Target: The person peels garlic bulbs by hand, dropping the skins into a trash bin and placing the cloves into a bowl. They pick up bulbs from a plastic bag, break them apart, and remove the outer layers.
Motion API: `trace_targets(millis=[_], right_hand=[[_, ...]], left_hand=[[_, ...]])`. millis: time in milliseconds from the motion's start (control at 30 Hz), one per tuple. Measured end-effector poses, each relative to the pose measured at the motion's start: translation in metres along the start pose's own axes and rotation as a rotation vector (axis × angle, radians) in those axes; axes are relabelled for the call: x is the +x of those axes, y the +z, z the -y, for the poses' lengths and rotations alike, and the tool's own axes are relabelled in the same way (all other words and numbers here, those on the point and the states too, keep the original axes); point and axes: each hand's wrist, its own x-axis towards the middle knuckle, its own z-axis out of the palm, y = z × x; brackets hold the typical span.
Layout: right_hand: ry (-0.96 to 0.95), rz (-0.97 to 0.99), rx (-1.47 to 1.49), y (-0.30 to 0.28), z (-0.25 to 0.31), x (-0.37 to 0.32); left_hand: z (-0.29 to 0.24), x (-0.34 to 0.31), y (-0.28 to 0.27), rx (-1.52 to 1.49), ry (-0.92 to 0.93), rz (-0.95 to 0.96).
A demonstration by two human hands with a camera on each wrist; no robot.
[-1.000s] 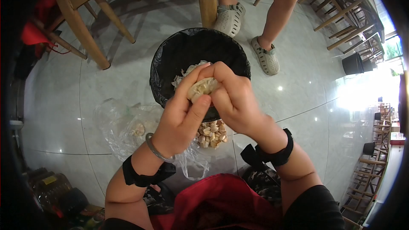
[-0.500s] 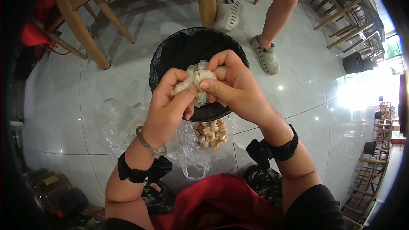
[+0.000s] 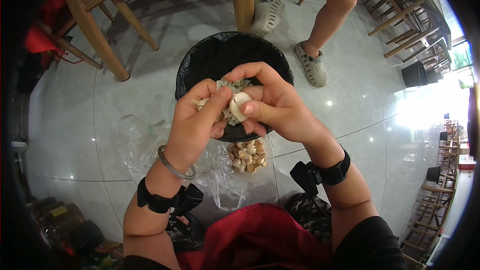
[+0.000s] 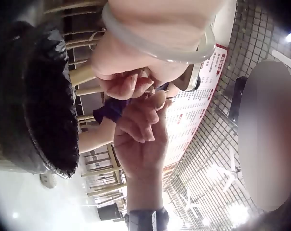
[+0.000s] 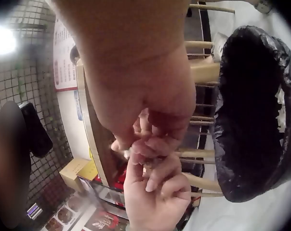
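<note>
Both hands meet over a bin lined with a black bag (image 3: 197, 52). Between the right hand's (image 3: 280, 101) thumb and fingers is a pale piece of garlic (image 3: 240, 106). My left hand (image 3: 192, 122) grips another part of the garlic bulb (image 3: 201, 103), mostly hidden behind the fingers, and its thumb tip reaches close to the right hand's piece. Papery garlic skins (image 3: 235, 85) show behind the hands, inside the bin. In both wrist views the fingers of the two hands come together and largely hide the garlic. Loose garlic cloves (image 3: 248, 157) fill a bowl in front of the bin.
A crumpled clear plastic bag (image 3: 137, 142) lies on the tiled floor left of the bowl. Beyond the bin stand a wooden table leg (image 3: 242, 2) and a person's feet in grey clogs (image 3: 314, 67). Wooden chairs (image 3: 107, 5) line the far left.
The garlic bulb, cupped between both hands a second ago, has come apart into pieces held in each hand. The hands have opened out from around it, uncovering the skins behind.
</note>
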Motion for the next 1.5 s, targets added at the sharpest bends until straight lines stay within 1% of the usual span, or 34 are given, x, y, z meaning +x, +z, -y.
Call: trace_targets(millis=[100,133,167,233,267,367,400,467,500,567,633,667,767,800,900,933,1000,1033,1067,1100,1167,1200,1267,1300,1367,1400,1467,1500], right_hand=[[0.018,0.204,0.219,-0.006,0.001,0.0],[-0.019,0.248,0.232,-0.01,-0.004,0.0],[-0.031,0.226,0.34,-0.009,-0.006,0.0],[-0.053,0.177,0.558,-0.004,-0.01,0.001],[0.026,0.099,0.566,-0.001,-0.004,0.001],[0.052,0.186,0.761,-0.013,-0.015,0.002],[0.037,0.198,0.673,-0.014,-0.019,0.006],[0.107,0.075,0.306,-0.015,-0.013,0.002],[0.141,0.013,0.124,-0.012,-0.007,0.002],[0.108,-0.129,-0.031,-0.004,-0.004,0.003],[0.097,-0.247,-0.232,0.0,0.002,0.003],[0.163,-0.285,-0.238,-0.003,0.007,0.002],[-0.001,-0.31,-0.48,-0.016,0.001,0.0],[-0.09,-0.355,-0.545,-0.017,-0.003,0.001],[-0.227,-0.164,-0.845,-0.007,-0.003,0.0],[-0.256,-0.144,-0.878,-0.002,-0.004,0.0],[-0.278,-0.189,-0.907,0.006,-0.009,0.002],[-0.289,-0.211,-0.923,0.008,-0.011,0.003],[-0.381,-0.241,-0.912,0.003,-0.019,0.005],[-0.401,-0.237,-0.922,0.001,-0.02,0.006],[-0.442,-0.232,-0.94,-0.003,-0.021,0.007],[-0.431,-0.232,-0.951,-0.001,-0.019,0.006],[-0.407,-0.234,-0.973,0.005,-0.016,0.003],[-0.466,-0.218,-1.003,0.005,-0.018,0.004],[-0.586,-0.184,-1.059,0.003,-0.023,0.006],[-0.63,-0.173,-1.018,0.002,-0.024,0.007],[-0.719,-0.15,-0.935,-0.001,-0.025,0.011],[-0.574,-0.216,-0.739,0.0,-0.027,0.01]], left_hand=[[-0.001,-0.001,-0.003,-0.041,-0.006,0.056],[0.001,0.0,-0.005,-0.044,0.003,0.066],[0.002,0.0,-0.005,-0.046,0.012,0.077],[0.001,0.002,-0.001,-0.001,0.028,-0.038],[0.0,0.003,0.001,0.022,0.035,-0.096],[0.002,0.004,-0.005,0.046,0.027,-0.115],[0.003,0.004,-0.004,0.062,0.028,-0.124],[0.006,0.003,-0.002,0.096,0.029,-0.141],[0.009,0.004,-0.003,0.149,0.076,-0.148],[0.014,0.005,-0.006,0.255,0.17,-0.163],[0.012,0.006,-0.014,0.231,0.138,-0.16],[0.011,0.006,-0.017,0.219,0.122,-0.158],[0.008,0.009,-0.019,0.445,0.16,-0.126],[0.011,0.009,-0.019,0.494,0.194,-0.109],[0.026,0.012,-0.022,0.658,0.292,-0.057],[0.029,0.013,-0.022,0.726,0.323,-0.038],[0.029,0.011,-0.017,0.901,0.39,-0.017],[0.025,0.009,-0.013,0.885,0.31,0.001],[0.019,0.006,-0.008,0.869,0.23,0.019],[0.016,0.005,-0.006,0.851,0.15,0.036],[0.023,0.006,-0.013,0.942,0.334,0.06],[0.024,0.006,-0.014,0.985,0.427,0.073],[0.018,0.001,-0.011,0.847,0.296,0.083],[0.014,0.0,-0.008,0.777,0.231,0.087],[0.011,-0.001,-0.006,0.817,0.267,0.067],[0.011,-0.001,-0.005,0.837,0.285,0.056],[0.012,0.002,-0.009,0.874,0.372,0.103],[0.012,0.003,-0.01,0.891,0.415,0.126]])
